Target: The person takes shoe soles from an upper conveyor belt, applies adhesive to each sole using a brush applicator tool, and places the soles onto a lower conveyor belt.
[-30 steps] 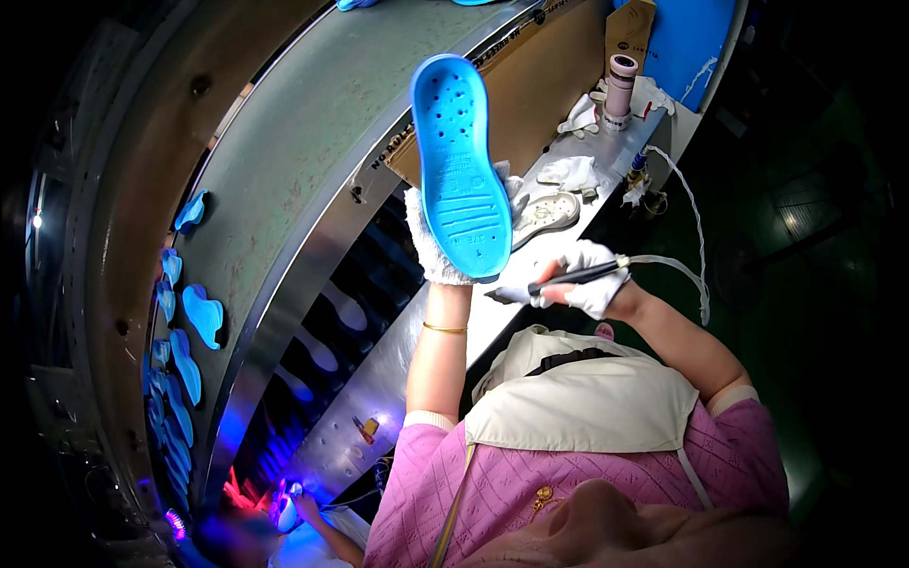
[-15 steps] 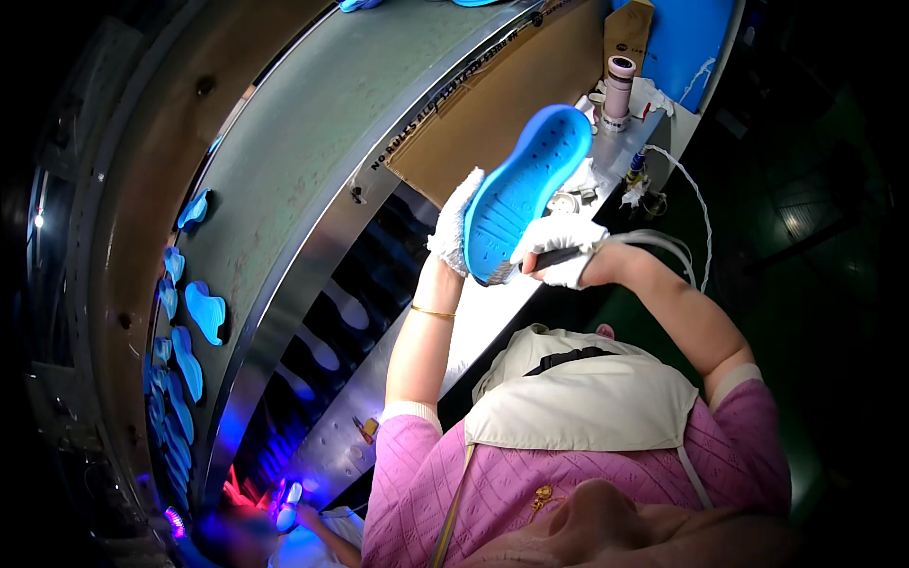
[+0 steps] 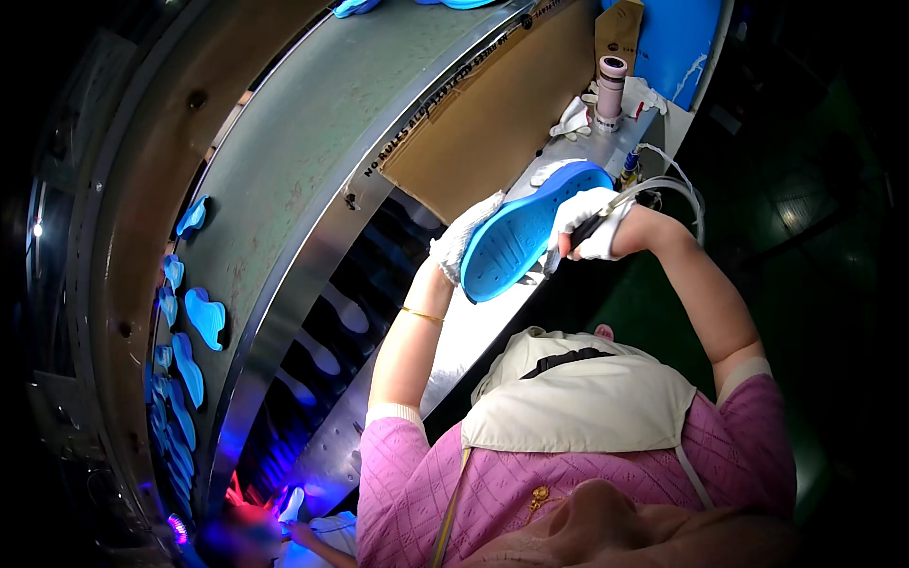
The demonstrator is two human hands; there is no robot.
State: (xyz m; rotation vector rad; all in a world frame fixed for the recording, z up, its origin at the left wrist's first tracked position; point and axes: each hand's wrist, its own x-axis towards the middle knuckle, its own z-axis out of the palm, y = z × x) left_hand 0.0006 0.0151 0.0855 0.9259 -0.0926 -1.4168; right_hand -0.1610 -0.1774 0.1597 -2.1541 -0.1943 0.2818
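A blue shoe sole (image 3: pixel 507 248) is held up with its hollow, ribbed inner side facing me. My left hand (image 3: pixel 468 233), in a white glove, is closed round its left edge near the lower end. At the sole's right edge is my right hand (image 3: pixel 595 220), in a white glove with bare fingertips. Its fingers are wrapped round a slim black handle tool (image 3: pixel 586 229), with a pale hose (image 3: pixel 660 182) running from that hand. The tool's tip is hard to make out against the sole's rim.
A green conveyor belt (image 3: pixel 284 161) curves along the left, carrying several blue soles (image 3: pixel 204 318). Brown cardboard (image 3: pixel 483 123) lies beside it. A pink bottle (image 3: pixel 612 90) and white gloves stand on the metal bench (image 3: pixel 566 149). At lower left is another person's hand (image 3: pixel 301 533) with a sole.
The sole has turned clockwise, its upper end swinging right and down. My right hand has moved up and right along its edge, still holding the black tool.
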